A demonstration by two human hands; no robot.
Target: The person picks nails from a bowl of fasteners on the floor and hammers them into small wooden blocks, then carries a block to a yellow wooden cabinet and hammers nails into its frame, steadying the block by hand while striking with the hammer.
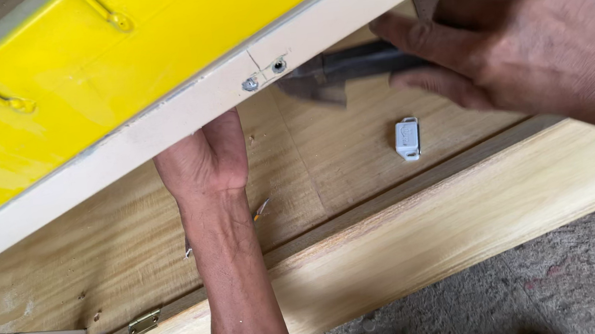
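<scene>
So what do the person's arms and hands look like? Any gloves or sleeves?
No gloves and no sleeves in view. The left hand and its long forearm are bare, with no watch or bracelet. The right hand is bare too and blurry, and no ring can be made out on it.

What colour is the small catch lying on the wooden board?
Light grey, near white; the catch shows plainly in the head view.

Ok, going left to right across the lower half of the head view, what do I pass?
Brass hinge → left forearm and left hand → small white catch on the wood → right hand holding a dark tool.
</scene>
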